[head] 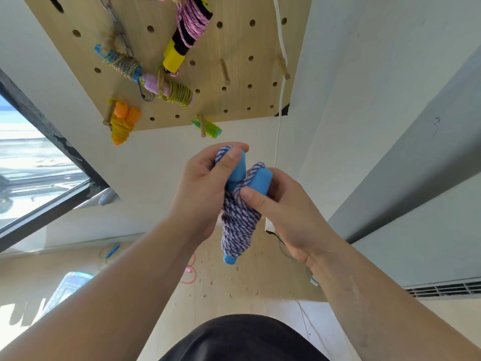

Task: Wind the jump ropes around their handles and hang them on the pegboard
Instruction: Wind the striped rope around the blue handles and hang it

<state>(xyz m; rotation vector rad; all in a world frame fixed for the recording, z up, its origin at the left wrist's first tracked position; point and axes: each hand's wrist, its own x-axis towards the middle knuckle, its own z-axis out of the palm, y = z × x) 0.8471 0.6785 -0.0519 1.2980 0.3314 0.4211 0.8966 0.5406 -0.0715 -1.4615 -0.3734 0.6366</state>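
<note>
Both hands are holding one wound jump rope (240, 225) at the centre of the view, clear of the wall and of the floor below. The bundle's long axis is running from 12 to 6 o'clock, with a blue handle tip showing at the 6 o'clock end and the two blue handle heads (238, 169) splaying apart at the 12 and 1 o'clock end. The left hand (200, 188) is gripping the upper head, its fingers (231, 157) curling round and pressing a rope loop against the plastic. The right hand (289, 217) is working from 3 o'clock, its fingers (253, 198) pinching a strand against the second head. The cord is a purple-and-white twist, lying in tight, slightly uneven coils; it is looking soft and likely to slip if released. The pegboard (234, 100) is lying at 12 o'clock from the hands, with a bare wooden peg (225, 71) almost straight above and another (283, 66) towards 1 o'clock. The left hand is the nearer to both. Judging from this, the loop under the left fingers is the part that will need to meet a peg. Other wound ropes, among them a pink one (191, 27) and an orange one (122, 123), are hanging at 11 o'clock.
</note>
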